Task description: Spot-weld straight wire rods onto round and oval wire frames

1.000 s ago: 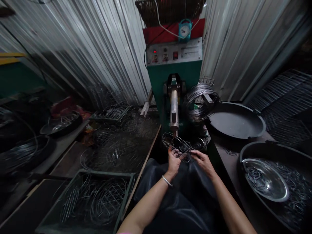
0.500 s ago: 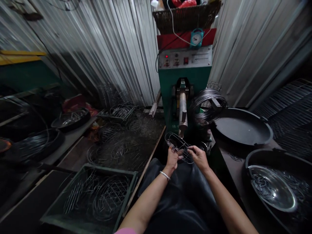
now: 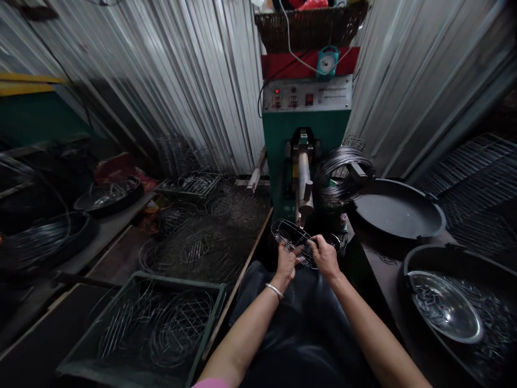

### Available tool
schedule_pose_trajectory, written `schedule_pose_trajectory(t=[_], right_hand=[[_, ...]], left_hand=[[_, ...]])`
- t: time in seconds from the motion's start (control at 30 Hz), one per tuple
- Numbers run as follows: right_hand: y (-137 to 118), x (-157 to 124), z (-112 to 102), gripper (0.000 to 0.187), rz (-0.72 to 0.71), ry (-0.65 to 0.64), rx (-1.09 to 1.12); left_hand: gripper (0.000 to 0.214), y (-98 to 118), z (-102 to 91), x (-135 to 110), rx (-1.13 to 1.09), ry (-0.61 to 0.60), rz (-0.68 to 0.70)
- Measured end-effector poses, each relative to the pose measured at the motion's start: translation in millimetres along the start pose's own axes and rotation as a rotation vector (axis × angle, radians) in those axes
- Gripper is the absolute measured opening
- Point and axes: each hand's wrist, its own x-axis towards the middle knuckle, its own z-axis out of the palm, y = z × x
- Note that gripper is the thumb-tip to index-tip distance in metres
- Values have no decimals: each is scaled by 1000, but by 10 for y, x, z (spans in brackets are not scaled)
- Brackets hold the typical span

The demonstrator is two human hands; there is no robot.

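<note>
The wire basket (image 3: pixel 291 236) lies between both hands' fingers, its long axis slanting from far left to near right, the machine's metal arm (image 3: pixel 305 183) just beyond; the left hand's (image 3: pixel 286 264) curl shut beneath it, the nearer right hand's (image 3: pixel 326 258) pinch its rim, and these sit further inward than half a second ago

Far: clock (image 3: pixel 327 61) below basket (image 3: pixel 311 28), wicker; wall (image 3: pixel 194 81) behind, corrugated. Right: pan (image 3: pixel 399 209), grey inside; racks (image 3: pixel 472 168) farther right. Far left: bar (image 3: pixel 24 88), yellow
</note>
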Motion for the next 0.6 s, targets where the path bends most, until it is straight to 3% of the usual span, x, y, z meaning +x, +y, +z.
schedule_pose_trajectory(t=[0.23, 0.6], right_hand=[[-35, 44, -29, 33, 12, -56, 52], [-37, 263, 8, 39, 13, 24, -34]], left_hand=[[64, 3, -23, 27, -29, -6, -12], [59, 37, 60, 161, -126, -51, -54]])
